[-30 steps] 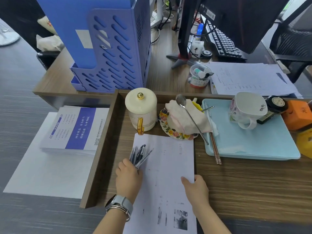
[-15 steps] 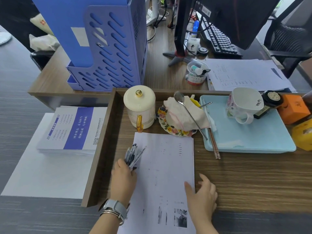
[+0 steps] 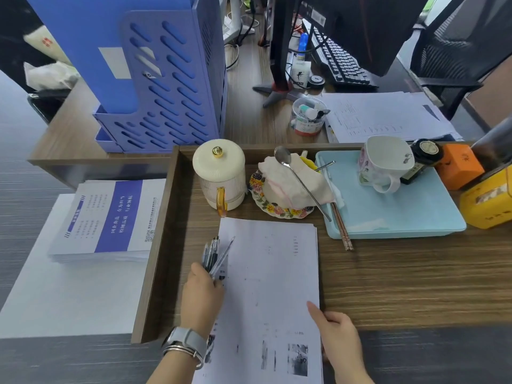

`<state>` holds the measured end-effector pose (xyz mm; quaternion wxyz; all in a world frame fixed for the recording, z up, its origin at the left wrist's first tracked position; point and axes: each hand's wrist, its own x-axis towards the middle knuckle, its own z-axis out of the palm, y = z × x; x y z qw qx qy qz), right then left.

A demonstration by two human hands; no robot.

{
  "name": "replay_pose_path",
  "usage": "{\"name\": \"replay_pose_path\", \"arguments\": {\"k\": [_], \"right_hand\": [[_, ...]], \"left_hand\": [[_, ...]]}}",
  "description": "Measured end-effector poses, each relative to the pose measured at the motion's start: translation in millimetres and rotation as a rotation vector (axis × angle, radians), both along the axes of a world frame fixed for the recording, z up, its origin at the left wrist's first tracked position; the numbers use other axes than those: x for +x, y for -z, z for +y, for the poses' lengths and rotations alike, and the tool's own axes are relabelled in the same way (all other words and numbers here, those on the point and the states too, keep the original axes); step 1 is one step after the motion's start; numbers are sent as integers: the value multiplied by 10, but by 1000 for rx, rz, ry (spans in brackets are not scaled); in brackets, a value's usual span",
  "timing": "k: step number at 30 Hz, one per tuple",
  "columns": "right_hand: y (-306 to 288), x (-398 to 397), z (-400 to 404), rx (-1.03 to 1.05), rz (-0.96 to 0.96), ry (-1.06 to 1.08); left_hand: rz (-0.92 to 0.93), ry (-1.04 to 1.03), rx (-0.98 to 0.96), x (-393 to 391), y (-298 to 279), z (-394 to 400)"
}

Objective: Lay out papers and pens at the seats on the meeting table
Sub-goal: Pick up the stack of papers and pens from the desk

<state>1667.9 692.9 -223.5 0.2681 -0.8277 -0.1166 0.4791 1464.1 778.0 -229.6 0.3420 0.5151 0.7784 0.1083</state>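
A stack of white printed papers [image 3: 270, 275] lies on the wooden desk, its near end overhanging the front edge. My left hand [image 3: 201, 296] rests on the stack's left edge and is closed around a bunch of several pens [image 3: 214, 254] whose tips point away from me. My right hand [image 3: 336, 338] grips the right edge of the papers near the bottom corner, thumb on top and fingers under the sheets.
Just beyond the papers stand a cream lidded jar [image 3: 220, 174], a floral plate with a cloth and a long spoon [image 3: 288, 187], and a light blue tray [image 3: 393, 214] holding a mug. A wooden divider [image 3: 155, 245] runs left of the papers. Brochures [image 3: 110, 217] lie beyond it.
My right hand lifted off the papers with fingers spread, then came back and took hold of the stack's right edge lower down. The left hand with the pens has barely shifted.
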Motion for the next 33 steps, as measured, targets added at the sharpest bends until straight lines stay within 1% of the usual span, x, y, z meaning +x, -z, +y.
{"name": "replay_pose_path", "arguments": {"k": [2, 4, 5, 8, 10, 12, 16, 18, 20, 23, 26, 28, 31, 33], "right_hand": [[-64, 17, 88, 59, 127, -132], [-139, 24, 176, 106, 260, -208], [-161, 32, 199, 129, 293, -244], [-187, 70, 218, 185, 291, -332], [-210, 97, 210, 210, 320, -343], [-245, 157, 200, 238, 367, -301], [-382, 362, 185, 271, 427, -224], [-454, 463, 191, 290, 452, -240], [-550, 509, 209, 305, 467, -271], [-722, 459, 245, 353, 490, -343], [-854, 268, 362, 370, 462, -459], [-935, 45, 468, 367, 521, -524], [-1026, -550, 671, 341, 666, -696], [-1088, -1116, 774, 333, 704, -823]], "left_hand": [[-13, -2, -25, 16, -14, -27], [-39, -20, -46, 21, -45, -54], [-56, -28, -55, 17, -61, -64], [-125, -67, -70, -6, -89, -59], [-177, -96, -90, -39, -109, -45], [-258, -117, -112, -71, -138, -45], [-500, -184, -145, -107, -288, -91], [-575, -182, -110, -110, -408, -152], [-591, -209, -42, -131, -534, -215], [-701, -341, -6, -208, -773, -338], [-747, -441, 46, -443, -963, -548], [-816, -510, 47, -645, -1072, -732], [-943, -784, 73, -1045, -1126, -1097], [-1001, -951, 107, -1393, -1175, -1401]]}}
